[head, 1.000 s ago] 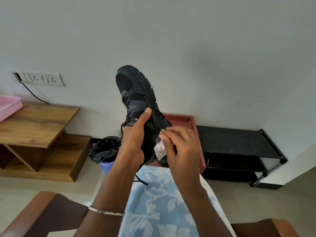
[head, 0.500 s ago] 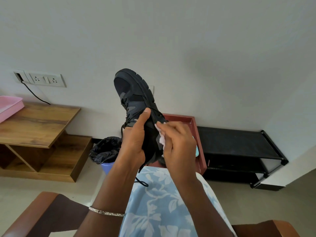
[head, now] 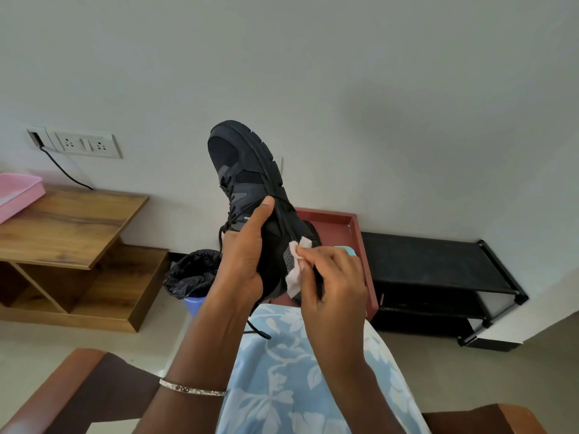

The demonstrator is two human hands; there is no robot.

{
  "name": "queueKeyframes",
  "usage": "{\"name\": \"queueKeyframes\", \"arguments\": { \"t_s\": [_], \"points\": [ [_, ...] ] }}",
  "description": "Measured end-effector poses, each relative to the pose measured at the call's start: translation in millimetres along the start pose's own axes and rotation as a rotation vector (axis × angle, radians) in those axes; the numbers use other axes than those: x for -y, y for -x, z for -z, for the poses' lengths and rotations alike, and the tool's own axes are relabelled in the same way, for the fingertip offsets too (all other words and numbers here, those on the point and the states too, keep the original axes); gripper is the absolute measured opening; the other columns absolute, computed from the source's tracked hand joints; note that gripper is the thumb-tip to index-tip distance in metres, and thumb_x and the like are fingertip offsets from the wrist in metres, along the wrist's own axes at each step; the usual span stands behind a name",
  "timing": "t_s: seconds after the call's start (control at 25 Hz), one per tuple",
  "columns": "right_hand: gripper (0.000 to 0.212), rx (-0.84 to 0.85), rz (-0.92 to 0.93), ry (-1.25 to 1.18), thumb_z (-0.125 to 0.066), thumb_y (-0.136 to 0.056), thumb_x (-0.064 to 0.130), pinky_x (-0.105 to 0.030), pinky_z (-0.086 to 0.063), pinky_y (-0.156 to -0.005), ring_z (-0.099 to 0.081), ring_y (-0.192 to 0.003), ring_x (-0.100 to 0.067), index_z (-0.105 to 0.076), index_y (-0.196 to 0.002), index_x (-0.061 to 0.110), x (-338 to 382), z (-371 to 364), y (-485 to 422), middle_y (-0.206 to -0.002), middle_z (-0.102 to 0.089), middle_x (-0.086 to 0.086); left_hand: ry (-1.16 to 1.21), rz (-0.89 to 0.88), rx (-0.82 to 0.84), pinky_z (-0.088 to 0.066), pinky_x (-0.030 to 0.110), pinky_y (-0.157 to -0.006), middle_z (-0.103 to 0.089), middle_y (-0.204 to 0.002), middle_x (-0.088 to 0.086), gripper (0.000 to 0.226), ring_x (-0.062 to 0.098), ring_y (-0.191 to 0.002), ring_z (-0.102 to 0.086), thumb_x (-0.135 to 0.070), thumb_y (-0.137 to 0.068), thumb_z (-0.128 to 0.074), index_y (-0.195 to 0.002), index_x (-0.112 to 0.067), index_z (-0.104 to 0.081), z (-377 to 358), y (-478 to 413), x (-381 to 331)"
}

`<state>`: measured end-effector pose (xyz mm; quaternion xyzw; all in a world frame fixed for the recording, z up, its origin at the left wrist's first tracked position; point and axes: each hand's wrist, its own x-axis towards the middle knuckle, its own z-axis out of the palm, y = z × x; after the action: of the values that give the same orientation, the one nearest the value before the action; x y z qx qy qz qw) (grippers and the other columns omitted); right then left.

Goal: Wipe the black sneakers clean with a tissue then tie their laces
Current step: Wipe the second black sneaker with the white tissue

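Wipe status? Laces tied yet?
Done: nothing visibly finished. In hand: the left hand holds the black sneaker toe-up while the right hand pinches a tissue against its side near the heel. Left: the laces hang untied, one end dangling; the second sneaker isn't clearly visible.

A pink tray [head: 22, 191] sits on the wooden side table [head: 72, 220] at far left, under a wall socket panel [head: 80, 145] with a black cable [head: 64, 169]. A bag-lined blue bin [head: 189, 275] stands beside the table. To the right are a red tray [head: 336, 227] and, beyond it, a black shoe rack [head: 438, 264].
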<state>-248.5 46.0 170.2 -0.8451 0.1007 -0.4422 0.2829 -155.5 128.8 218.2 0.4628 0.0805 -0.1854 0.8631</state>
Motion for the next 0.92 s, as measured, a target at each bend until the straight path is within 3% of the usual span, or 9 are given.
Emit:
{"name": "queueKeyframes", "arguments": {
  "t_s": [0.08,0.24,0.32,0.4,0.52,0.68,0.84,0.92],
  "points": [
    [0.02,0.027,-0.004,-0.021,-0.06,-0.097,0.02,-0.018,-0.051,-0.076,-0.059,-0.093,-0.014,-0.075,-0.107,0.013,-3,-4,-7,-0.1,-0.067,0.001,-0.025,-0.021,-0.016,-0.061,0.047,-0.085,-0.076,-0.101,0.018,0.028,0.032,-0.089,-0.075,-0.032,-0.084,-0.078,-0.104,-0.012,-0.073,-1,1,3],
    [0.016,0.145,0.034,-0.022,-0.06,-0.096,0.013,-0.01,-0.038,-0.076,-0.061,-0.09,-0.018,-0.075,-0.101,0.013,-7,-16,-55,-0.097,-0.07,-0.001,-0.047,-0.02,0.01,-0.062,0.046,-0.079,-0.074,-0.101,0.023,0.032,0.031,-0.086,-0.073,-0.026,-0.086,-0.077,-0.109,-0.005,-0.073,-5,9,13],
    [0.014,0.183,0.035,-0.031,-0.062,-0.098,0.014,-0.014,-0.045,-0.078,-0.063,-0.091,-0.018,-0.073,-0.106,0.014,-8,-20,-68,-0.099,-0.072,-0.001,-0.04,-0.029,0.03,-0.062,0.043,-0.079,-0.076,-0.101,0.019,0.027,0.032,-0.089,-0.075,-0.022,-0.085,-0.078,-0.105,-0.004,-0.074,-4,10,13],
    [0.011,0.146,0.062,-0.067,-0.064,-0.097,0.011,-0.024,-0.051,-0.08,-0.063,-0.091,-0.017,-0.071,-0.106,0.013,-7,-16,-61,-0.099,-0.071,0.001,-0.052,-0.032,0.048,-0.062,0.043,-0.079,-0.076,-0.099,0.018,0.02,0.033,-0.09,-0.075,-0.021,-0.083,-0.079,-0.097,-0.007,-0.076,-1,9,7],
    [0.014,0.09,0.146,-0.088,-0.07,-0.093,0.004,-0.02,-0.049,-0.082,-0.063,-0.094,-0.017,-0.076,-0.102,0.013,-15,-1,-34,-0.099,-0.071,0.001,-0.08,-0.031,0.021,-0.061,0.051,-0.082,-0.077,-0.096,0.017,0.027,0.034,-0.089,-0.075,-0.025,-0.081,-0.081,-0.101,-0.009,-0.074,3,5,-1],
    [0.02,0.044,0.096,-0.077,-0.075,-0.087,0.004,-0.027,-0.057,-0.078,-0.065,-0.095,-0.015,-0.078,-0.105,0.012,-21,9,-6,-0.101,-0.071,0.001,-0.049,0.0,-0.024,-0.058,0.056,-0.087,-0.077,-0.096,0.016,0.034,0.036,-0.089,-0.075,-0.029,-0.078,-0.083,-0.105,-0.01,-0.072,3,-1,-6],
    [0.014,0.096,0.101,-0.031,-0.069,-0.09,0.007,-0.022,-0.051,-0.079,-0.063,-0.092,-0.017,-0.078,-0.098,0.012,-15,0,-35,-0.097,-0.072,0.001,-0.07,-0.016,-0.036,-0.058,0.057,-0.088,-0.077,-0.096,0.017,0.034,0.037,-0.09,-0.075,-0.029,-0.073,-0.087,-0.099,-0.011,-0.075,1,-1,3],
    [0.013,0.167,0.085,0.011,-0.069,-0.09,0.008,-0.01,-0.04,-0.08,-0.062,-0.09,-0.018,-0.078,-0.097,0.013,-11,-7,-57,-0.096,-0.072,0.0,-0.058,-0.002,-0.014,-0.057,0.058,-0.089,-0.076,-0.098,0.019,0.03,0.038,-0.093,-0.074,-0.029,-0.072,-0.088,-0.094,-0.012,-0.078,0,2,7]
  ]
}}
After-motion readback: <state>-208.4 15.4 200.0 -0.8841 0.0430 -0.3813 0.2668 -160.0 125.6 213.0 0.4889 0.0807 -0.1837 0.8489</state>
